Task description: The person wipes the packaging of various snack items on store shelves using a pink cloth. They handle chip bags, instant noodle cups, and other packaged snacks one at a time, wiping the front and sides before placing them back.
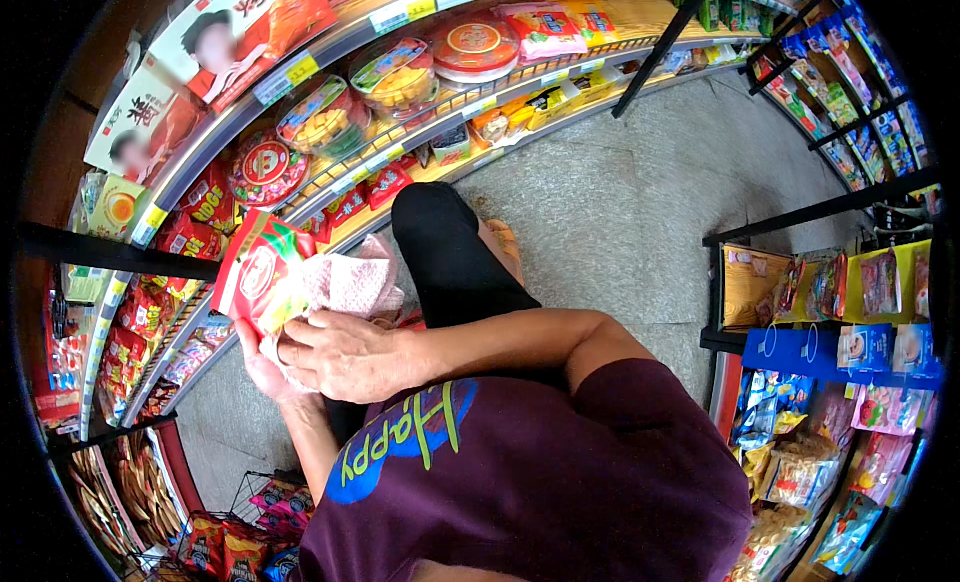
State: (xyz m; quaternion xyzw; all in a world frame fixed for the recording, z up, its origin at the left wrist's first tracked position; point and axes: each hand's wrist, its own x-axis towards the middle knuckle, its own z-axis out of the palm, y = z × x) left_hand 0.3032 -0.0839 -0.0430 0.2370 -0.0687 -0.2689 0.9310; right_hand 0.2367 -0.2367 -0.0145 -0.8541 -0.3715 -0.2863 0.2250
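A red plastic snack bag with green and yellow print is held up at the left, beside the shelves. My left hand supports its lower end from below, the fingers partly hidden behind it. Over the bag's near side lies my right hand, its fingers curled on a pale pink towelling cloth that bunches up against the bag. Part of the cloth is hidden under the fingers.
Curved shelves with round plastic tubs and bags run along the left and top. A black shelf post stands close to the bag. My bent knee is beside the cloth. A wire basket holds snack bags at the lower left.
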